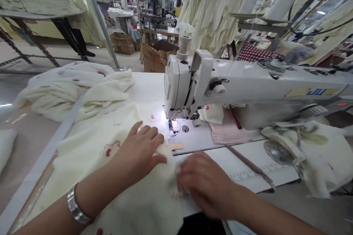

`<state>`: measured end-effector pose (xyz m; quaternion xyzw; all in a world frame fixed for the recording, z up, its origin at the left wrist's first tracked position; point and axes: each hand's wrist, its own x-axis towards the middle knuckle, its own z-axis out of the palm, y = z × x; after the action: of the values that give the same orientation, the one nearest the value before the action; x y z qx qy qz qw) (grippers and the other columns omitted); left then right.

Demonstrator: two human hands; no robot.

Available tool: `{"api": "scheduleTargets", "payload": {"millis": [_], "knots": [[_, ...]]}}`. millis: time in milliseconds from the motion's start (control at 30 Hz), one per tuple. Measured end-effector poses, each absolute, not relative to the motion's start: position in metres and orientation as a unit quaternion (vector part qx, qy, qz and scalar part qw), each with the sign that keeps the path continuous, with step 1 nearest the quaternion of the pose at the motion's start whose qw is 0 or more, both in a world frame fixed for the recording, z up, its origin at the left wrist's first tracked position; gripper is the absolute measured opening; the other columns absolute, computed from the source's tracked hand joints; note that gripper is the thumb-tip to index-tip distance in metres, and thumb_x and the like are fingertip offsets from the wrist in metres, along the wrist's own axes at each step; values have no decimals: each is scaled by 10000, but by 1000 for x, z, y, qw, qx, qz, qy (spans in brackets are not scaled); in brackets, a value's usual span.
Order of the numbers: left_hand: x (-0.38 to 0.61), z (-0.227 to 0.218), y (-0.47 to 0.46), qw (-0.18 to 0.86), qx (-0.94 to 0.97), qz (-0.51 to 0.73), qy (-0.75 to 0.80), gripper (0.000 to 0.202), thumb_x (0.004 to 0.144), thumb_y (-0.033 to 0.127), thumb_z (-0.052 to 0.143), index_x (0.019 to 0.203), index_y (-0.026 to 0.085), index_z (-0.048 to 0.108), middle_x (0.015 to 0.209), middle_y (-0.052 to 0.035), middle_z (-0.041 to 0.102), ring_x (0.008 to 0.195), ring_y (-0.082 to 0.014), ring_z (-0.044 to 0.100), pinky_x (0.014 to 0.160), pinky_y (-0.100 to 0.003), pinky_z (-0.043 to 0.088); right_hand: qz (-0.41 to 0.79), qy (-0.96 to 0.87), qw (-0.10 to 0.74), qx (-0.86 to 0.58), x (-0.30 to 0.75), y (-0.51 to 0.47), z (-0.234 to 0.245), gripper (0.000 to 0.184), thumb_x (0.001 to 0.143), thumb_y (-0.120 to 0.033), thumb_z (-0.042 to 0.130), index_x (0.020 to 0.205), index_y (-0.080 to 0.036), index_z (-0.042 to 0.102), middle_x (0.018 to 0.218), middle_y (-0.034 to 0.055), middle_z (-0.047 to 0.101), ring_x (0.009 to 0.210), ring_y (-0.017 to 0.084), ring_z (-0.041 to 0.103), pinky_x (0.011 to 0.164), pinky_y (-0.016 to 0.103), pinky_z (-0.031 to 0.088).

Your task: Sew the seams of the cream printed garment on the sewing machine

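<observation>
My left hand (pixel 143 145) rests on a cream fabric (pixel 121 132) with small red printed figures, just left of the needle area. Its fingers are bent a little and its thumb points to the right. Smeared by motion, my right hand (pixel 204 180) is at the fabric's right edge near the table front; whether it pinches the cloth does not show clearly. The white sewing machine (pixel 182 80) stands directly ahead, its lamp lighting the presser foot (pixel 171 125). The fabric's edge lies beside the foot and hangs toward my lap.
More cream cloth (pixel 68 84) is heaped at the left. Right of the needle lie a pink checked cloth (pixel 228 126) and a brown slender tool (pixel 250 165). Another cream piece (pixel 328 158) hangs at far right. A cardboard box (pixel 157 57) stands behind the table; a person's legs (pixel 73 36) show at upper left.
</observation>
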<state>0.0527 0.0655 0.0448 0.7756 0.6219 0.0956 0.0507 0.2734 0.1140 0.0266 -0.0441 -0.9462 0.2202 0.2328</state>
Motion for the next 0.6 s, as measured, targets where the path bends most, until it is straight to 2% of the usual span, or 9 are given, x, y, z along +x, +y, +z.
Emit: {"api": "scheduleTargets", "payload": {"millis": [67,133,200,233,300,367,400,467,600], "knots": [[53,48,64,47,785,88,611,202,751,339,689,794,176,576,794,-16,587,817,-226,539,902,-471,349,222,-939,236,-115,264,123,29,460,797,-50,373,1233,-186,425,1148,88,599,1003,186,539,816,362,442],[54,50,58,29,804,102,586,163,750,266,688,744,172,555,755,-10,577,755,-202,525,808,-397,383,234,-938,215,-136,251,129,29,600,811,-51,357,1388,-174,243,1257,114,532,1044,195,515,830,371,446],[55,49,51,3,818,104,565,109,768,216,654,757,175,553,760,-12,588,736,-193,521,772,-369,378,243,-944,190,-116,237,132,26,665,821,-78,370,1434,-136,119,1182,121,566,966,189,529,799,351,456],[55,48,47,-13,821,95,563,81,780,216,632,786,176,562,772,-17,599,736,-196,523,768,-370,372,233,-950,178,-105,231,132,24,660,827,-94,381,1433,-107,119,1092,113,598,890,185,532,757,333,456],[56,46,42,-38,818,66,570,81,809,255,589,834,178,582,771,-28,611,738,-212,531,768,-392,359,171,-969,152,-93,222,131,19,539,845,-120,402,1370,-76,289,905,81,618,761,180,503,671,310,428],[57,44,37,-44,813,48,579,134,835,298,545,790,183,597,716,-28,600,704,-219,527,752,-409,344,101,-982,134,-81,219,129,14,295,845,-140,449,1120,-103,546,779,53,591,699,178,465,621,305,377],[58,44,35,-39,815,50,575,181,848,301,516,729,187,592,675,-24,584,669,-210,514,732,-406,337,77,-986,130,-73,219,128,12,179,838,-146,474,962,-123,601,745,46,576,685,176,450,609,306,353],[60,44,30,-14,832,71,549,293,868,262,445,603,195,551,609,-17,546,598,-183,471,680,-386,320,58,-989,126,-59,219,126,9,107,827,-143,506,774,-147,599,721,40,562,681,173,436,601,309,321],[73,39,14,63,862,124,488,353,866,181,377,561,222,550,574,-11,523,551,-174,444,604,-372,307,57,-992,113,-15,217,128,9,127,845,-128,497,785,-175,599,741,11,581,710,159,450,628,299,312]]}}
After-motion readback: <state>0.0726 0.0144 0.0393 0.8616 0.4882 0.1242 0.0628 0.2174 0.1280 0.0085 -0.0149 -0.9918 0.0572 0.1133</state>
